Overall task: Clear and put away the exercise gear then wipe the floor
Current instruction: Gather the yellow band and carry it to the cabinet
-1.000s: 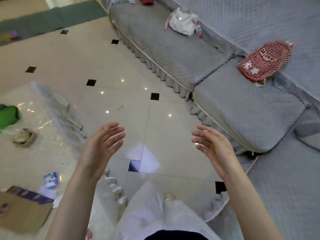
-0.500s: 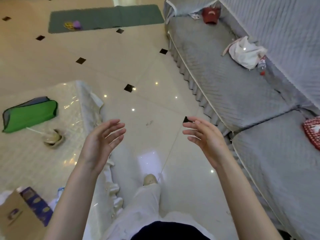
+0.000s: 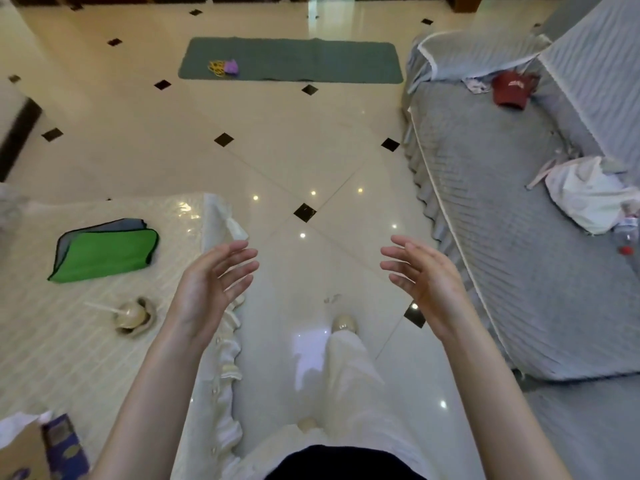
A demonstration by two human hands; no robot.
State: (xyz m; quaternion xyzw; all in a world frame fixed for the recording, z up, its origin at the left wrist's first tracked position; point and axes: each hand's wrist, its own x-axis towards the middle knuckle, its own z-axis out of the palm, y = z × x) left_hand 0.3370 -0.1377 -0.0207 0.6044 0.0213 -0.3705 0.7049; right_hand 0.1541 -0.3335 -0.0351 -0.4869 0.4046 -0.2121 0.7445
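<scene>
Between the two raised hands lies a strip of glossy tiled floor (image 3: 284, 161), cream with small black diamond insets. The left hand (image 3: 211, 289) is held wide, palm turned inward, fingers straight and a little spread, holding nothing. The right hand (image 3: 427, 285) mirrors it, also wide and empty, palm facing the left one, the two well apart.

Far beyond the fingertips of both hands, across the floor, a grey-green mat (image 3: 311, 60) lies flat. On its left part, far ahead of the left hand, sit yellow rings (image 3: 216, 68) touching a purple item (image 3: 231, 68); what that item is cannot be made out.

Left of the left hand stands a table (image 3: 52, 358) under a shiny pale cover, its frilled edge just below that wrist. On it, further left of the hand, lies a green folder (image 3: 107, 251), and nearer the wrist a cup (image 3: 133, 315) with a straw. Behind the left forearm, at the frame's corner, are a box (image 3: 20, 455) and a blue pack (image 3: 65, 448).

Right of the right hand runs a grey quilted sofa (image 3: 502, 237). Far ahead of that hand a red cap (image 3: 512, 90) rests on it; further right lie a white bag (image 3: 588, 199) and a bottle (image 3: 627, 233) with a red top.

Below the hands, a leg in pale trousers (image 3: 349, 382) steps forward, a shoe (image 3: 343, 322) on the floor
</scene>
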